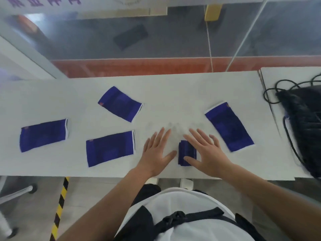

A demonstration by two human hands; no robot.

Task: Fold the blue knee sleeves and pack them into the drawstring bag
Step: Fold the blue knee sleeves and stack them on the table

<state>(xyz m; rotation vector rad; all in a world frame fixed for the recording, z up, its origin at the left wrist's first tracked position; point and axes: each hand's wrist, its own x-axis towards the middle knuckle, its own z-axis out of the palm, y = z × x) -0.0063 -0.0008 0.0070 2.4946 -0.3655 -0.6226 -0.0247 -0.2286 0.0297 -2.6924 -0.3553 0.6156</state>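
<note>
One knee sleeve (187,152) folded small near the front table (173,94) edge, under the spread right hand (206,153). Left hand (156,153) flat, fingers spread, holding nothing. Four sleeves (110,148) still flat; drawstring bag (305,122) far right, apparently nothing packed yet.

Both forearms are bare, no sleeves or jewellery showing. The person wears a white short-sleeved shirt (182,204); across it runs a black webbing strap with plastic buckle (175,216).
</note>
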